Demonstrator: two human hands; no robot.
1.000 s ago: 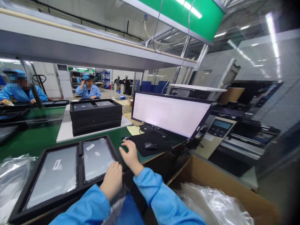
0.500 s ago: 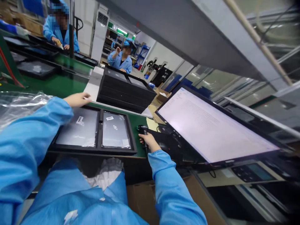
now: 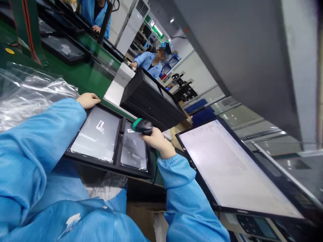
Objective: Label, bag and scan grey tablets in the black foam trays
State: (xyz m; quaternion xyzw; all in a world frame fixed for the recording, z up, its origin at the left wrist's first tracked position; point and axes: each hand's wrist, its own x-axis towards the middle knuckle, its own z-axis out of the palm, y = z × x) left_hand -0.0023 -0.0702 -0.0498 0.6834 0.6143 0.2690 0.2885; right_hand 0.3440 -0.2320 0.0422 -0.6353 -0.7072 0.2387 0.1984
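Observation:
A black tray (image 3: 120, 133) lies on the green bench in front of me, holding two grey bagged laptops, one on the left (image 3: 96, 136) and one on the right (image 3: 134, 150). Each carries a white barcode label. My left hand (image 3: 87, 100) rests on the tray's far left corner, fingers curled over the rim. A black and green barcode scanner (image 3: 142, 126) sits in my right hand (image 3: 156, 140), held above the right laptop with its head toward the tray.
A stack of black trays (image 3: 151, 101) stands on a white board behind the tray. A lit monitor (image 3: 227, 168) leans at the right. Crinkled clear plastic bags (image 3: 30, 94) lie at the left. Other people in blue coats work at the far benches.
My right hand has lifted the scanner off the bench and brought it over the right laptop. My left hand stays at the tray's far left corner. The view has tilted further.

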